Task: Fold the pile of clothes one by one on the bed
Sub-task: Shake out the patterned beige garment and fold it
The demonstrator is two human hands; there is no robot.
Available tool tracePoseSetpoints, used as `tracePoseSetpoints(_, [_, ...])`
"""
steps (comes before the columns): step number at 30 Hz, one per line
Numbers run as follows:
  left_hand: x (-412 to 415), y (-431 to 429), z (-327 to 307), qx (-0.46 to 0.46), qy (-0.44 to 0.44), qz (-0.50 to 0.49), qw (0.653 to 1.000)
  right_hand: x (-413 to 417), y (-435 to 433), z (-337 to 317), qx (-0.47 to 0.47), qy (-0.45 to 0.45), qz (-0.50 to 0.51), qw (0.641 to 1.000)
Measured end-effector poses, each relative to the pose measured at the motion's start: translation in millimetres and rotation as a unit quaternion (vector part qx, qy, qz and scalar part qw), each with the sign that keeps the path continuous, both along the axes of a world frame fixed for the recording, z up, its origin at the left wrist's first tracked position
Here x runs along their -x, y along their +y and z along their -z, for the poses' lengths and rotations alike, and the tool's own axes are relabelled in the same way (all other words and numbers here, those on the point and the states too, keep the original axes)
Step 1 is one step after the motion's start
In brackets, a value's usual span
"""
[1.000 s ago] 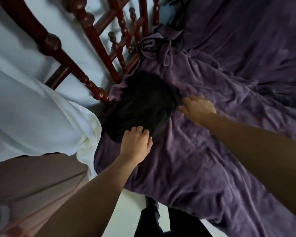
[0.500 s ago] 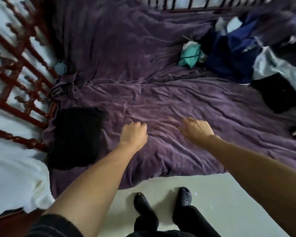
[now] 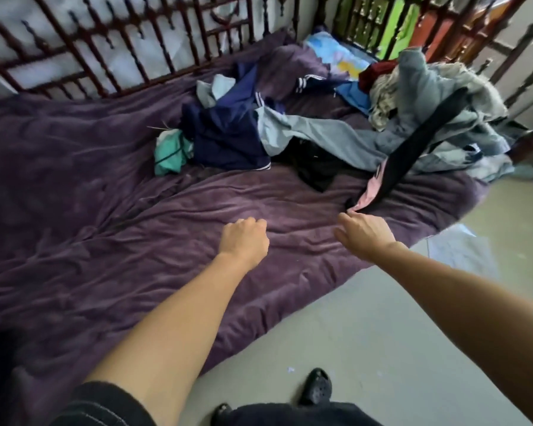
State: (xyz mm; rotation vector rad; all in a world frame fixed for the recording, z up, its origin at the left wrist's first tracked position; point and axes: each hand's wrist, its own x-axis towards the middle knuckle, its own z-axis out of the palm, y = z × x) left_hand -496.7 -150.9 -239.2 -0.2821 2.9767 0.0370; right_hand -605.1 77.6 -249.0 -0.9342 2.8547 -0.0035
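A loose pile of clothes [image 3: 419, 96] lies at the far right of the purple-covered bed [image 3: 105, 229]: grey, navy [image 3: 228, 130], teal [image 3: 170, 152] and black pieces. A pink and black garment [image 3: 379, 186] trails from the pile toward me. My right hand [image 3: 363, 232] is at its near tip, knuckles against the pink cloth; its fingers are hidden, so the grip is unclear. Over the bare blanket, my left hand [image 3: 245, 238] hovers with curled fingers and holds nothing.
A dark red wooden railing [image 3: 120, 50] runs along the far side and right end of the bed. The pale floor [image 3: 366, 333] is in front, with my black shoes [image 3: 316, 385] and a paper sheet [image 3: 462, 250] on it.
My view has swung right from the folded black piece by the railing to the clothes pile. My right hand has reached right to the pink and black garment; my left hand followed, still curled.
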Motion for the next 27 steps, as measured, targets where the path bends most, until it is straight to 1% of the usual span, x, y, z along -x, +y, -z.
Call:
tracePoseSetpoints(5, [65,53,-4,-0.003,-0.006,0.037,0.999,56,62,-6,-0.008,0.002,0.04,0.999])
tracePoseSetpoints(9, [119,70,4,0.004,-0.017,0.047,0.999,99,82,0,-0.01,-0.003,0.052,0.999])
tracePoseSetpoints(13, [182,82,22,-0.008,-0.032,0.057,0.998,152,99,20,-0.026,-0.015,0.065,0.997])
tracePoseSetpoints(18, [276,103,40,-0.031,-0.039,0.071,0.996,243,127,28,-0.018,-0.012,0.107,0.994])
tracePoseSetpoints(22, [347,138,40,-0.046,-0.045,0.113,0.991,313,163,14,0.004,0.012,0.16,0.987])
tracePoseSetpoints(27, [426,184,35,-0.063,-0.037,0.139,0.988,411,213,1,0.006,0.029,0.214,0.976])
